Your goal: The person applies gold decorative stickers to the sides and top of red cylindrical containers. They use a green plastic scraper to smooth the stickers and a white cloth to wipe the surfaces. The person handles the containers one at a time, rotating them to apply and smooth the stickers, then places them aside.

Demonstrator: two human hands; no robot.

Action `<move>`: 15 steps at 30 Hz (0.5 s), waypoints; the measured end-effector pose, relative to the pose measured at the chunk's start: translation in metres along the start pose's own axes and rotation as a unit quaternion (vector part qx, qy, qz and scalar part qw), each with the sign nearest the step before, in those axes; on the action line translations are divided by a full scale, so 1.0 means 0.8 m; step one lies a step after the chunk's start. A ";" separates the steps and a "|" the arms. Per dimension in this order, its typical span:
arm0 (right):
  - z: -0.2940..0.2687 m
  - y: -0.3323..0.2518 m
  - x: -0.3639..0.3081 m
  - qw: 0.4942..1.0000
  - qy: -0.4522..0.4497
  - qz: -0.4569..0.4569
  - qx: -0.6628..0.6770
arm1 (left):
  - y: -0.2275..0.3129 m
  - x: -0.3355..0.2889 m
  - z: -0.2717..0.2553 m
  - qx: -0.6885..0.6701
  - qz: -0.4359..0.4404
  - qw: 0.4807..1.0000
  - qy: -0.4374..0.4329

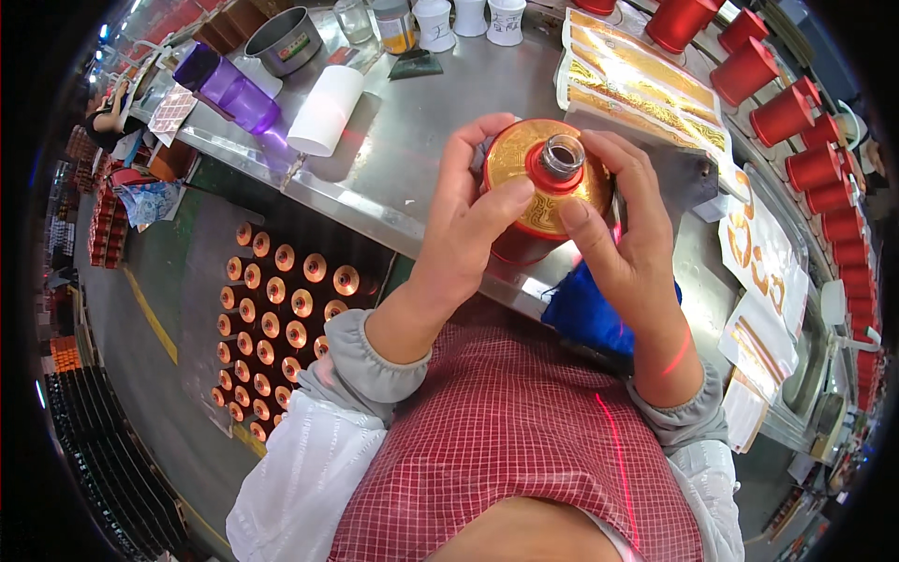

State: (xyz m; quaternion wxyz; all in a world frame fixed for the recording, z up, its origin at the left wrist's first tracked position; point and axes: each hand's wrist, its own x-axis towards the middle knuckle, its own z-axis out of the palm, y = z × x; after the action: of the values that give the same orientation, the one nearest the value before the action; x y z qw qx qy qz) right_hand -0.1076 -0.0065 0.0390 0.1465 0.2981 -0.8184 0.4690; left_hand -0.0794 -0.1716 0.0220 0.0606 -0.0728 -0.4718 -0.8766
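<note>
A red bottle [543, 215] stands at the near edge of the metal table, its bare glass mouth pointing up. Around its shoulder runs a patterned gold label, with a red ring at the base of the neck. My left hand [468, 211] is closed round the bottle's left side, its thumb lying on the gold shoulder. From the right, my right hand [626, 211] grips the same bottle, with its thumb also on the gold. My fingers hide much of the bottle's sides. A bunched blue cloth [585, 309] lies just below my right palm.
Gold label sheets [646, 70] lie beyond the bottle, and cut sheets [763, 248] are on the right. A white roll [326, 110] and a purple bottle [229, 89] are left. Red bottles [782, 117] line the right; several gold-topped bottles [272, 323] stand lower left.
</note>
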 end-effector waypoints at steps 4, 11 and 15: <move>0.002 0.004 -0.001 0.999 0.000 0.020 0.044 | 0.005 0.008 -0.002 -0.029 -0.044 0.998 0.015; 0.003 0.002 -0.001 0.997 -0.002 0.031 0.070 | 0.009 0.029 -0.012 -0.033 -0.092 0.995 0.038; 0.005 0.005 0.000 0.996 0.006 0.033 0.082 | 0.015 0.037 -0.013 0.011 -0.115 0.993 0.018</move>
State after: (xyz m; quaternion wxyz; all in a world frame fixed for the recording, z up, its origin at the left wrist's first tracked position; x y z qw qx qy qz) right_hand -0.1095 -0.0082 0.0344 0.1109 0.2791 -0.7859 0.5406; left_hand -0.1073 -0.1880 0.0316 -0.0314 -0.0013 -0.4853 -0.8738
